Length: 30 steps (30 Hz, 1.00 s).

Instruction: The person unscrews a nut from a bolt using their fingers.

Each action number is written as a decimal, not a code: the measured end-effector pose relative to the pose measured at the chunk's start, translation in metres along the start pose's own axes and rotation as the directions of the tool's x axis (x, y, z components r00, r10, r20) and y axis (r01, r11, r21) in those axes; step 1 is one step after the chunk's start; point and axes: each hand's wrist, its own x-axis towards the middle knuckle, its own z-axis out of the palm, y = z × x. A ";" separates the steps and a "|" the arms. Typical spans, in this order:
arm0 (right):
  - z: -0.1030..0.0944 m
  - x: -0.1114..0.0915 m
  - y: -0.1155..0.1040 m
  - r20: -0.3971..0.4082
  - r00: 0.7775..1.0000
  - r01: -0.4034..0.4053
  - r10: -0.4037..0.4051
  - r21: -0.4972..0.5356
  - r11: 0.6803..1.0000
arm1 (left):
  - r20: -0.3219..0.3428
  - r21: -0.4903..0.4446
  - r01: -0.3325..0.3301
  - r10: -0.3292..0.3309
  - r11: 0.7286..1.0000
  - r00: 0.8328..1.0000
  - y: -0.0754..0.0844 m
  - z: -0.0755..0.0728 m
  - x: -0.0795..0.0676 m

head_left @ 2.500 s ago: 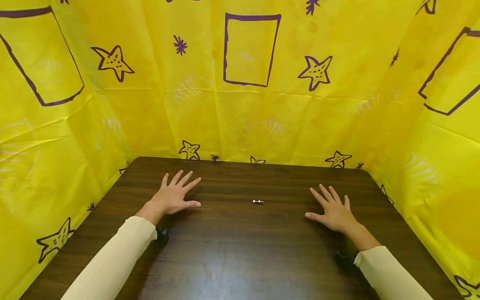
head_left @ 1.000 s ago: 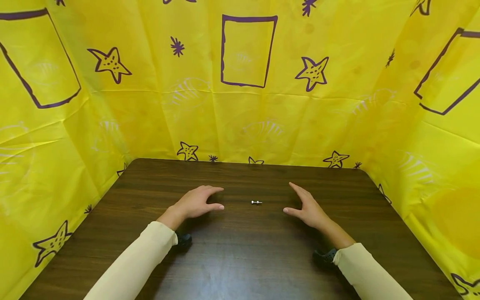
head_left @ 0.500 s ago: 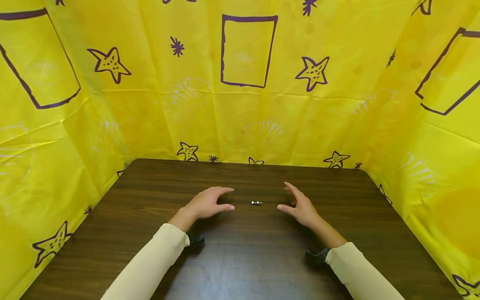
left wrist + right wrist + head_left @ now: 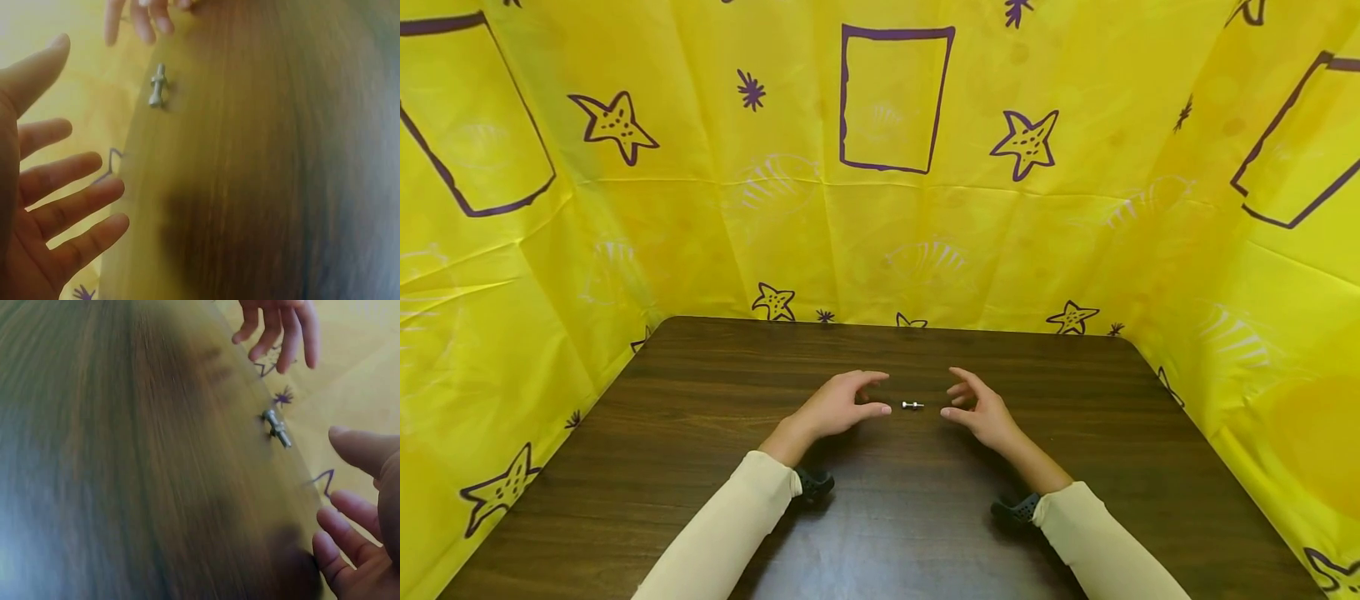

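A small silver bolt with a nut threaded partway along its shank lies on the brown wooden table. Its head points left in the head view. Just left of it is my left hand, thumb and fingers spread apart and holding nothing. On the other side, my right hand faces it with fingers loosely bent, also holding nothing. Both wrist views show the bolt lying apart from the fingertips, between the two hands.
Yellow cloth printed with starfish and other drawings hangs behind the table and along both sides. A dark wrist strap is on the left arm and another dark strap on the right.
Both hands have moved inward from the table's sides toward the bolt, and their widely spread fingers have drawn in and bent a little. The bolt stays where it lay.
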 end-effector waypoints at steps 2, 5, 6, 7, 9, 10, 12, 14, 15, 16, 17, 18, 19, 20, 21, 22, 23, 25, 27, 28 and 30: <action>0.003 0.001 -0.002 0.002 1.000 -0.007 0.007 0.005 1.000 | -0.007 -0.009 0.003 -0.003 1.000 1.000 0.002 0.004 0.002; 0.005 0.001 -0.009 0.009 1.000 -0.013 0.013 0.011 1.000 | -0.010 -0.031 0.009 -0.009 0.999 1.000 0.006 0.009 0.004; 0.006 0.001 -0.009 0.009 1.000 -0.012 0.011 0.011 1.000 | -0.012 -0.044 0.007 -0.008 0.999 1.000 0.007 0.010 0.005; 0.007 0.001 -0.010 0.010 1.000 0.002 -0.002 0.006 1.000 | -0.012 -0.061 0.006 -0.007 0.998 1.000 0.008 0.012 0.006; 0.007 -0.001 -0.022 0.013 1.000 0.003 -0.003 0.027 1.000 | -0.008 -0.100 0.004 -0.005 0.995 1.000 0.009 0.014 0.008; 0.007 -0.001 -0.028 0.016 1.000 0.000 0.000 0.037 0.999 | -0.007 -0.116 0.005 -0.006 0.993 1.000 0.010 0.015 0.008; 0.008 -0.001 -0.034 0.017 1.000 0.006 -0.007 0.060 0.998 | -0.002 -0.142 0.006 -0.006 0.990 1.000 0.010 0.017 0.010; 0.009 -0.002 -0.044 0.017 1.000 0.003 -0.005 0.084 0.996 | 0.004 -0.164 0.011 -0.010 0.986 1.000 0.011 0.018 0.011; 0.011 -0.001 -0.042 0.016 1.000 0.002 -0.003 0.089 0.996 | 0.003 -0.170 0.012 -0.011 0.985 1.000 0.012 0.018 0.012; 0.013 0.001 -0.038 0.016 1.000 -0.003 0.002 0.091 0.996 | 0.000 -0.177 0.009 -0.009 0.984 1.000 0.013 0.019 0.012; 0.016 0.003 -0.034 0.012 1.000 -0.005 0.004 0.089 0.996 | -0.001 -0.184 0.011 -0.012 0.983 1.000 0.014 0.019 0.013; 0.019 0.005 -0.030 0.008 1.000 -0.006 0.006 0.083 0.997 | -0.002 -0.194 0.017 -0.017 0.981 1.000 0.014 0.020 0.014; 0.021 0.006 -0.025 0.003 1.000 -0.008 0.008 0.074 0.997 | -0.004 -0.204 0.023 -0.024 0.979 1.000 0.015 0.021 0.015; 0.024 0.008 -0.021 -0.002 1.000 -0.018 0.018 0.070 0.997 | -0.007 -0.212 0.026 -0.028 0.977 1.000 0.016 0.022 0.015; 0.026 0.010 -0.016 -0.007 1.000 -0.029 0.029 0.068 0.997 | -0.013 -0.218 0.032 -0.036 0.975 0.999 0.017 0.023 0.016; 0.028 0.011 -0.013 -0.010 0.999 -0.033 0.033 0.058 0.998 | -0.017 -0.221 0.045 -0.050 0.974 0.999 0.018 0.025 0.017; 0.030 0.013 -0.012 -0.013 0.999 -0.037 0.038 0.051 0.998 | -0.022 -0.218 0.061 -0.068 0.974 0.997 0.018 0.026 0.019; 0.033 0.015 -0.010 -0.019 0.999 -0.049 0.050 0.039 0.998 | -0.032 -0.204 0.085 -0.093 0.975 0.995 0.019 0.030 0.021; 0.035 0.018 -0.010 -0.024 0.998 -0.063 0.064 0.027 0.998 | -0.034 -0.182 0.120 -0.129 0.976 0.991 0.020 0.034 0.023; 0.036 0.019 -0.010 -0.028 0.997 -0.073 0.074 0.018 0.997 | -0.035 -0.171 0.140 -0.148 0.975 0.988 0.020 0.035 0.024; 0.038 0.021 -0.011 -0.038 0.995 -0.088 0.088 0.004 0.996 | -0.040 -0.164 0.166 -0.174 0.972 0.984 0.019 0.038 0.025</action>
